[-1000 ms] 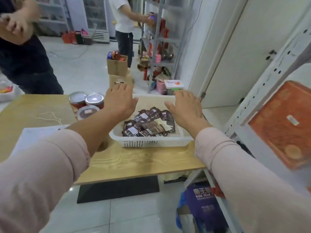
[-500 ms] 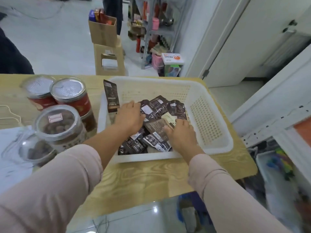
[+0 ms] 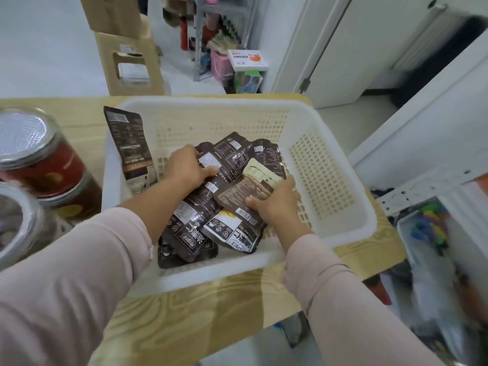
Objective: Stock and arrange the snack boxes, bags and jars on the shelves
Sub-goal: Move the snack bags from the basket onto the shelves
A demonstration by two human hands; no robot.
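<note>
A white perforated basket (image 3: pixel 324 165) sits on the wooden table (image 3: pixel 200 307) and holds a heap of dark brown snack bags (image 3: pixel 232 154). My left hand (image 3: pixel 184 169) grips the left side of the heap, thumb pressed on a bag's white label. My right hand (image 3: pixel 274 202) grips the right side, fingers curled over a brown bag (image 3: pixel 245 191) and a pale green one (image 3: pixel 261 174). One more dark bag (image 3: pixel 128 143) leans upright against the basket's left wall.
Clear jars with silver lids and red labels (image 3: pixel 39 157) stand left of the basket. Cardboard boxes (image 3: pixel 129 64) stand on the floor beyond the table. A grey rack with goods (image 3: pixel 221 30) is at the back. A white shelf unit (image 3: pixel 433 180) rises on the right.
My hands dropped from above the basket into it and closed on the heap of bags from both sides. The camera came closer and tilted down.
</note>
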